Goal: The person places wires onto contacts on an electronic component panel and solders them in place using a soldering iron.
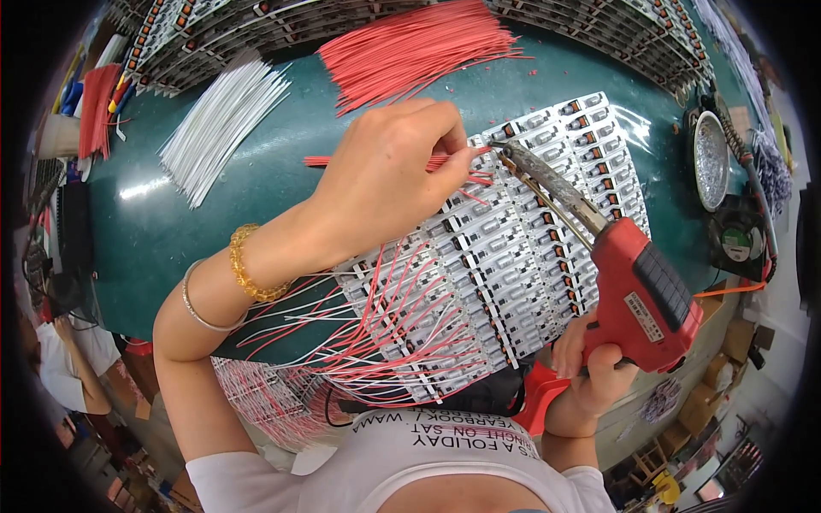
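Head view showed the left hand (389,167) with fingers clamped on red wires (318,161), seemingly steadying their ends by the tip (505,149) at the board panel's (505,256) twelve o'clock. The right hand's (592,376) fingers wrapped the soldering gun (640,286) at four, its barrel angled toward ten, likely for fine aim.

A red soldering gun (634,282) slants over white circuit boards (500,272).
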`<act>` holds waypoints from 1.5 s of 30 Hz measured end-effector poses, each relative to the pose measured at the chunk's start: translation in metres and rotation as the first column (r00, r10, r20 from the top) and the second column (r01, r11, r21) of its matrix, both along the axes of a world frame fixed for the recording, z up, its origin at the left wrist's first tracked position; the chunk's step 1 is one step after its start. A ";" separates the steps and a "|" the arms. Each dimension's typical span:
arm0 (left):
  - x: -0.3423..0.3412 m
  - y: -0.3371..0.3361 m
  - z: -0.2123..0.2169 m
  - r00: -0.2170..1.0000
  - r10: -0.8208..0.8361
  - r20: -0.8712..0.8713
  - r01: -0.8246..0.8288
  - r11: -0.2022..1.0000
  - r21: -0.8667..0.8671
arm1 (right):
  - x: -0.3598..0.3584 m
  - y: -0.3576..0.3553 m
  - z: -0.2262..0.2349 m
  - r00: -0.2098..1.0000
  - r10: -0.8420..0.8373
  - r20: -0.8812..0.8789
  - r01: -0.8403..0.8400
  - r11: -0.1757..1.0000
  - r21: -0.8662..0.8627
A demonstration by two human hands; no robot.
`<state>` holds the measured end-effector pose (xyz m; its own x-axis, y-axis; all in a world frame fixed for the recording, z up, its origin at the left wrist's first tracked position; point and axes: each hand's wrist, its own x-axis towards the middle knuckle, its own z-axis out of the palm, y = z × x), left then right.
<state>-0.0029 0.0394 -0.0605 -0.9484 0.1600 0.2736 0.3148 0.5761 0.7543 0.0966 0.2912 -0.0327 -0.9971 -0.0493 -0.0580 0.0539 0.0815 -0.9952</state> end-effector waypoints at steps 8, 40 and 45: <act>0.000 0.000 -0.001 1.000 0.002 -0.023 -0.002 1.000 0.000 | 0.006 -0.001 0.005 0.999 -0.042 -0.021 0.042 0.999 -0.002; 0.010 0.009 0.000 0.998 0.010 -0.055 -0.013 0.998 -0.068 | 0.013 0.003 0.007 0.999 0.039 0.013 -0.038 0.994 -0.099; 0.009 0.010 -0.002 0.998 0.021 -0.066 -0.026 0.997 -0.077 | 0.012 0.003 0.006 0.998 0.036 0.042 -0.031 0.992 -0.123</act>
